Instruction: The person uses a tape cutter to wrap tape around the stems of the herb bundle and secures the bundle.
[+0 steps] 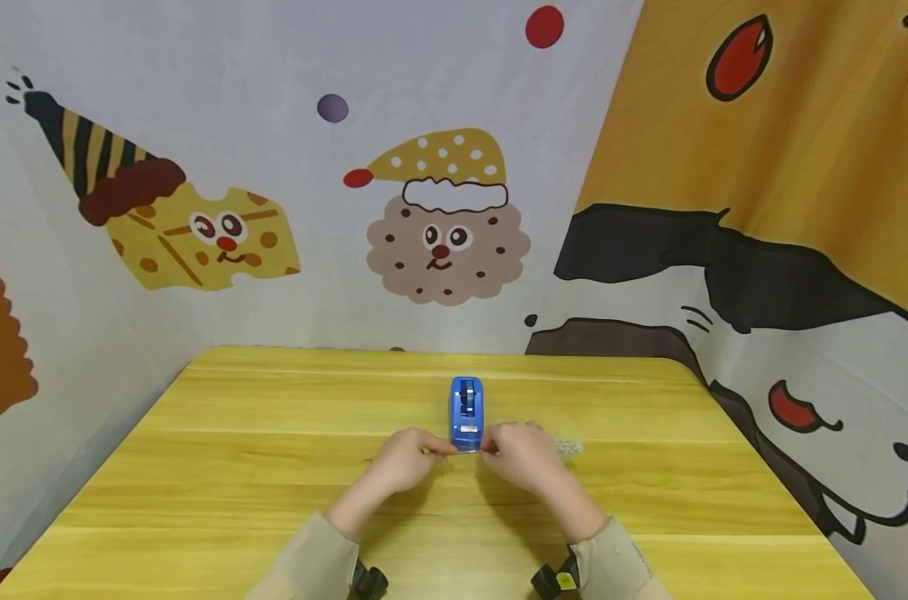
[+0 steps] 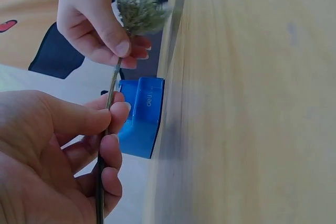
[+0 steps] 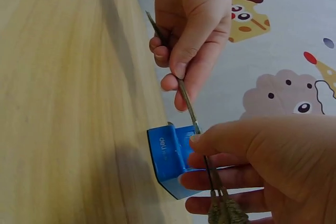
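A small bunch of dried flowers with thin brown-green stems and a pale, fluffy head (image 2: 140,10) is held level between both hands, just in front of a blue tape dispenser (image 1: 466,421). My left hand (image 1: 407,458) pinches the stems (image 2: 112,85) between thumb and fingers, towards their bare end. On the other side, my right hand (image 1: 524,454) pinches them nearer the flower head, which sticks out past it. A small shiny patch shows on the stems by the right thumb in the right wrist view; whether it is tape I cannot tell.
The dispenser stands on a wood-grain table (image 1: 273,400), its near end at the hands. Behind the table hangs a printed cloth (image 1: 333,250) with cartoon figures. A dark wrist device (image 1: 554,579) shows below the right sleeve, and another (image 1: 369,579) below the left.
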Tool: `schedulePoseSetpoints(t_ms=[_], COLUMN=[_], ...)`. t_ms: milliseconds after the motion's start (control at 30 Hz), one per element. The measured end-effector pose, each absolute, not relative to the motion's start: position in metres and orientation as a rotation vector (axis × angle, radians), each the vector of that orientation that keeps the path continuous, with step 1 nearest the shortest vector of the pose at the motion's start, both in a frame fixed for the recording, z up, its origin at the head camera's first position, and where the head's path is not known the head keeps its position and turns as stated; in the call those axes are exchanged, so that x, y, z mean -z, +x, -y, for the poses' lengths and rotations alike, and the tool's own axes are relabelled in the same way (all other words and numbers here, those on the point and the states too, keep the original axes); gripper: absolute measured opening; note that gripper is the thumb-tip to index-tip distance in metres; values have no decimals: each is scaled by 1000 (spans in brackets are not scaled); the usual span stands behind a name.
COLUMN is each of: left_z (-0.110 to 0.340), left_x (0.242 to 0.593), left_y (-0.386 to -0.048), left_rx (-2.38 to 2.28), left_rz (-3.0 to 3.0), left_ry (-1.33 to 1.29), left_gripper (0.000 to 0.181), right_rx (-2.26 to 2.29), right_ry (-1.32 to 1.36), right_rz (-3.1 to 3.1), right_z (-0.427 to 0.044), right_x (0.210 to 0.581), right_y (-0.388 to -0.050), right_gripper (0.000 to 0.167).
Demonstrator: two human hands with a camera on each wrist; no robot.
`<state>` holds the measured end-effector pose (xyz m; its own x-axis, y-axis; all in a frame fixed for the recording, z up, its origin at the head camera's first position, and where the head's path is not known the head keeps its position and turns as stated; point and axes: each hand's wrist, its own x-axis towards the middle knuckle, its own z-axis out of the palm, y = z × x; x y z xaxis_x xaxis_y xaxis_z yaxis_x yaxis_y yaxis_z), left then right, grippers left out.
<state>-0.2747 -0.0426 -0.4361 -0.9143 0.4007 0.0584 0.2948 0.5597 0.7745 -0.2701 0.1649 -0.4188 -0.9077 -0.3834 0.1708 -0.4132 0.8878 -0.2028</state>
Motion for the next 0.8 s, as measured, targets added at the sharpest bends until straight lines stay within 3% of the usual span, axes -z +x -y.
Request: schedulePoseSetpoints(t_ms=[300,533,800], left_z=[42,41,41], left_x=[434,436,436], left_y=[-274,-274,-274], left_rx=[-1248,-1289,-1299], left_rz=[-2738,-2688,-2669], left_ry=[609,603,607], left_gripper=[18,21,24], right_rx=[-247,-240,-251], right_ry=[691,640,584], right_rz=[2868,2841,2823], right_z=[-167,-167,-165], right_x=[417,419,421], right_y=[-270,-271,-272], right_gripper=[20,6,5])
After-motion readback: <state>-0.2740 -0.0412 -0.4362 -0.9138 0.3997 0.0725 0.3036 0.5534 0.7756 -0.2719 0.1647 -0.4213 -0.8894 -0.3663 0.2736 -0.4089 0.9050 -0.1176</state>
